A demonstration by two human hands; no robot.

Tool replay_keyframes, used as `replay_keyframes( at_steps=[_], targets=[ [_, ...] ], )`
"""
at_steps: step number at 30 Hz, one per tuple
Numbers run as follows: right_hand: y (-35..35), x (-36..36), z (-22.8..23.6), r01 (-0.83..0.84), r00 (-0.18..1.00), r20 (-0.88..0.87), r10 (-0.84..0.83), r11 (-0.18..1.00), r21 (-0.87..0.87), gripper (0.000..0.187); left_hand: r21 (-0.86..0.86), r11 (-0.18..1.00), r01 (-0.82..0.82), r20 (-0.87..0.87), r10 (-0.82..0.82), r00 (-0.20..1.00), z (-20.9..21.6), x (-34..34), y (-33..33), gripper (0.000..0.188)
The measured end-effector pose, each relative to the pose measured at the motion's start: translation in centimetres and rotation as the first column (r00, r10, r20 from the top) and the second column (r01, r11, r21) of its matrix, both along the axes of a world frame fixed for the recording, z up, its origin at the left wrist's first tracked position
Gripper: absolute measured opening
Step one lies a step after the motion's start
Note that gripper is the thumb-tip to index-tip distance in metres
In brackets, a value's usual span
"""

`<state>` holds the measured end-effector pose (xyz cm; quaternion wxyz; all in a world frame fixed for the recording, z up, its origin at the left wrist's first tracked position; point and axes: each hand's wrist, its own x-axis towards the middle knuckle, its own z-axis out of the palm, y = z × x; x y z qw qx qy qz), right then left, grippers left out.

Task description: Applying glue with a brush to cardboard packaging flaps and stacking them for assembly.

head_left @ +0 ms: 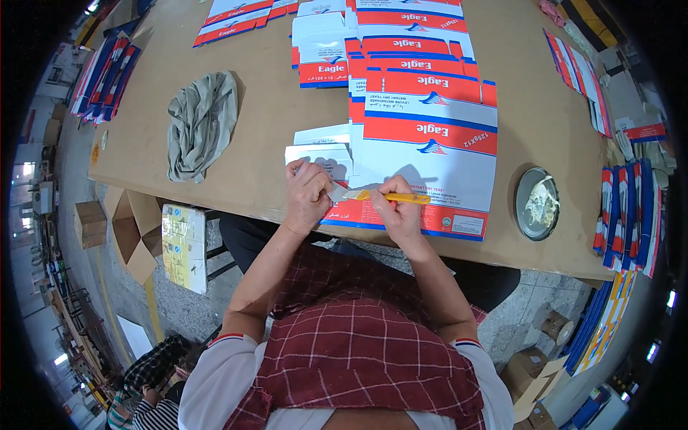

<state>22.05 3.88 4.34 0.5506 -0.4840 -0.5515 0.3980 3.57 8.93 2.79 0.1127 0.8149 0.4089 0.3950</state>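
Observation:
Near the table's front edge, my left hand [308, 195] is closed on the raised white flap of a flat printed carton [333, 159]. My right hand [401, 215] grips a slim yellow-handled tool [410, 198], its pale tip pointing left at the flap between my hands. Whether that tip is a blade or bristles is too small to tell. Under and beside my right hand lies a stack of flat red, white and blue carton blanks [430, 172], overlapping in a row that runs away from me. Smaller partly folded cartons [322, 54] lie along its left side.
A crumpled grey-green cloth [204, 125] lies at left on the brown table [265, 93]. To the right is a round dish [537, 204] with pale paste. Bundles of flat cartons [107, 79] stand at the far left, with more [627, 211] at right. Open cardboard boxes [132, 233] stand below left.

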Motion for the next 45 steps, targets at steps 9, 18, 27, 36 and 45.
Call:
replay_keyframes(
  at_steps=[9, 18, 27, 36, 45],
  targets=[
    [0.0, -0.2, -0.3, 0.028, 0.996, -0.081, -0.029, 0.999, -0.021, 0.017, 0.014, 1.0, -0.003, -0.01, 0.003, 1.0, -0.1, 0.0, 0.0, 0.025],
    [0.3, 0.4, -0.2, 0.113, 0.974, -0.186, -0.132, 0.988, -0.109, 0.018, 0.009, 1.0, 0.014, 0.009, -0.014, 1.0, 0.0, -0.1, 0.1, 0.026],
    [0.5, 0.5, -0.8, 0.083, 0.989, -0.109, -0.098, 0.987, -0.135, 0.021, -0.007, 1.0, 0.007, 0.029, -0.006, 1.0, 0.2, -0.1, 0.0, 0.025],
    [0.6, 0.4, -0.7, 0.071, 0.995, -0.048, -0.082, 0.979, -0.191, 0.021, -0.012, 1.0, 0.014, 0.075, -0.013, 0.997, -0.1, -0.1, 0.0, 0.026],
    [1.0, 0.6, -1.4, 0.025, 0.998, -0.054, -0.033, 0.988, -0.154, 0.019, -0.032, 0.999, 0.015, 0.069, -0.013, 0.998, -0.1, -0.2, -0.1, 0.026]
  ],
)
